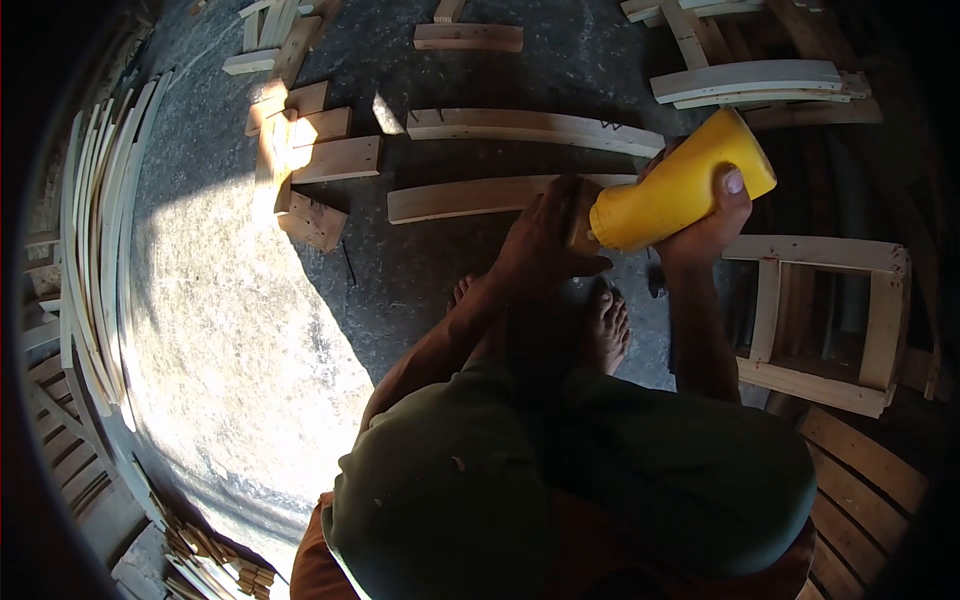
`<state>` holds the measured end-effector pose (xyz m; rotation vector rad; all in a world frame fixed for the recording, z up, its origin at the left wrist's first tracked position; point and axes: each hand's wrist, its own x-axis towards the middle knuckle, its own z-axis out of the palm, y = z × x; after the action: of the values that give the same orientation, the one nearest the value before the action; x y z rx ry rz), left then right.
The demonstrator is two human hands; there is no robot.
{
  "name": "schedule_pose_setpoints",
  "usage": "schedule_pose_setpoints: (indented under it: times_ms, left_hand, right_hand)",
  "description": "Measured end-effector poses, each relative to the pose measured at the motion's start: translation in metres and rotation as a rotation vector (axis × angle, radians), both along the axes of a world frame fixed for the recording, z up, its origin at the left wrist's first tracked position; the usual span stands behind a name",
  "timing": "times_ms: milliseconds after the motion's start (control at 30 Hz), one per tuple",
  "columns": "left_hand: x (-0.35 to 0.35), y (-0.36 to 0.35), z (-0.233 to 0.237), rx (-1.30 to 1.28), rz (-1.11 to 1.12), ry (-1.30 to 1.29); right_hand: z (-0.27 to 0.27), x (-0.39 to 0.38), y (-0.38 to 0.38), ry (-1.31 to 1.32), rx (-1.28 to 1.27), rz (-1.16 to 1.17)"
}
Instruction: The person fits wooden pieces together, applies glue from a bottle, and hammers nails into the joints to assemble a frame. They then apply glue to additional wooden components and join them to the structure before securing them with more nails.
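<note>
My right hand (706,232) is wrapped round a yellow plastic bottle (680,185), thumb on its near side. The bottle is tilted, its wide base up to the right and its narrower end down to the left. At that narrow end my left hand (535,240) is closed around a small brownish piece (582,225); I cannot tell what it is. Both hands are above the floor, in front of my knees. Just past the left hand, a wooden board (455,199) lies partly hidden behind the hand and bottle.
Another board (520,126) lies farther out. Short wood blocks (335,158) sit at the left, with long thin strips (110,240) beyond. A wooden frame (820,375) stands at the right, and more lumber (750,78) is stacked at the far right. Sunlight crosses the concrete floor (230,330).
</note>
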<state>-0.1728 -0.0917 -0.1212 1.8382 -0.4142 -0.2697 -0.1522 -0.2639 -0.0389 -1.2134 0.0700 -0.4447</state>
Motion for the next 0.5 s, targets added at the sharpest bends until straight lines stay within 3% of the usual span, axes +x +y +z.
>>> schedule_pose_setpoints:
  times_ms: [500]
  left_hand:
    - [-0.005,0.009,0.003,-0.043,-0.04,-0.055]
  right_hand:
    - [-0.006,0.027,-0.006,0.017,0.054,0.019]
